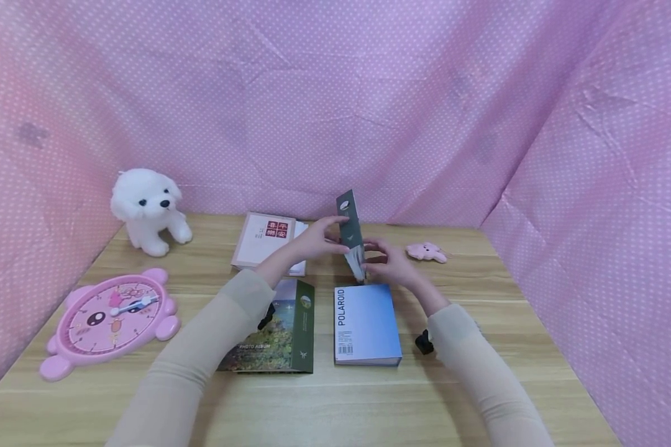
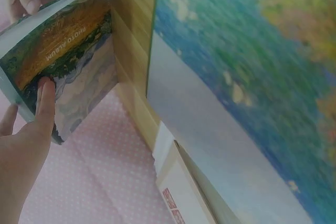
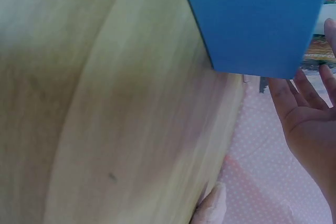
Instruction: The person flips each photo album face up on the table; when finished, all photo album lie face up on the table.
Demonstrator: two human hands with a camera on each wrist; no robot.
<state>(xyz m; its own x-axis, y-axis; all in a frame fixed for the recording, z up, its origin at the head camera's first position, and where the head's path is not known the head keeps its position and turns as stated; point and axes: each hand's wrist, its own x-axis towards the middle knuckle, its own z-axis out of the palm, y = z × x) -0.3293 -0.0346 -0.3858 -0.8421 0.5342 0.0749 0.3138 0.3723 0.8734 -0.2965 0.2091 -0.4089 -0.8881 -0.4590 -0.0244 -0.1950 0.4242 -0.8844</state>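
Note:
A small dark green photo album (image 1: 350, 233) stands upright on its end, spine toward the viewer, behind a blue Polaroid album (image 1: 371, 326). My left hand (image 1: 317, 239) grips it from the left, one finger lying along its painted cover (image 2: 73, 51) in the left wrist view. From the right, my right hand (image 1: 390, 264) holds its lower part near the white pages. Another photo album (image 1: 304, 326) with a painted cover lies flat under my left forearm. In the right wrist view, the blue album (image 3: 257, 24) partly hides the held album and the right fingers.
A white album (image 1: 251, 242) with red characters lies at the back left. A white plush dog (image 1: 145, 211) sits behind a pink toy clock (image 1: 81, 320) on the left. On the right lies a small pink plush toy (image 1: 425, 251). Pink dotted cloth (image 1: 335, 112) surrounds the wooden table (image 1: 481, 298).

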